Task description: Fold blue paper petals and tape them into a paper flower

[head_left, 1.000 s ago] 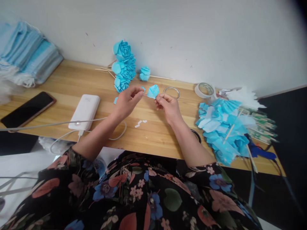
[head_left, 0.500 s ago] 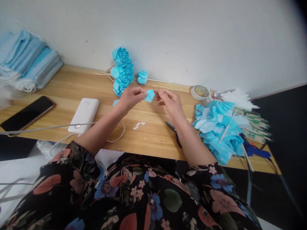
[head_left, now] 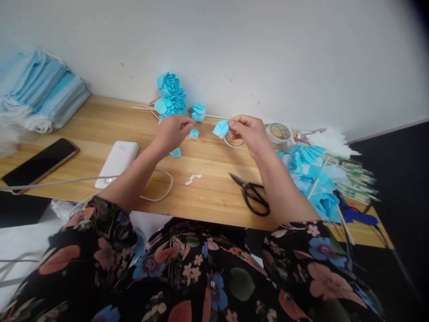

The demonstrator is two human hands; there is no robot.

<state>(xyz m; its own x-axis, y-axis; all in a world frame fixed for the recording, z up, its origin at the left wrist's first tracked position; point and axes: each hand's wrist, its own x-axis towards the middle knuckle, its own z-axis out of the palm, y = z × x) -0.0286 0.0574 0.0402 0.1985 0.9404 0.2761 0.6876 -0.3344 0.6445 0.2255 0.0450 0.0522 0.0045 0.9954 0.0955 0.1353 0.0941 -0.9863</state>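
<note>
My right hand (head_left: pixel 248 133) pinches a light-blue petal (head_left: pixel 220 129) by its right edge, above the table. Beneath that hand shows part of a thin ring (head_left: pixel 234 143), probably tape. My left hand (head_left: pixel 174 133) has thumb and fingers pressed together; whatever lies between them is hidden. A small folded blue piece (head_left: pixel 193 133) is just below its fingertips, and another blue petal (head_left: pixel 175 153) lies under the wrist. Behind the left hand are several blue flowers (head_left: pixel 170 91) on thin sticks. A single blue bud (head_left: pixel 198 112) on a stick lies beside them.
Black scissors (head_left: pixel 253 194) and small white scraps (head_left: pixel 192 179) lie in front. To the left are a white power bank (head_left: pixel 117 163) with cable, a phone (head_left: pixel 40 163) and stacked blue masks (head_left: pixel 50 91). At the right are a tape roll (head_left: pixel 279 133) and crumpled blue material (head_left: pixel 311 174).
My hands have moved apart. The petal that my left hand pinched appears now in my right hand, further right. The scissors and the ring have come into fuller view.
</note>
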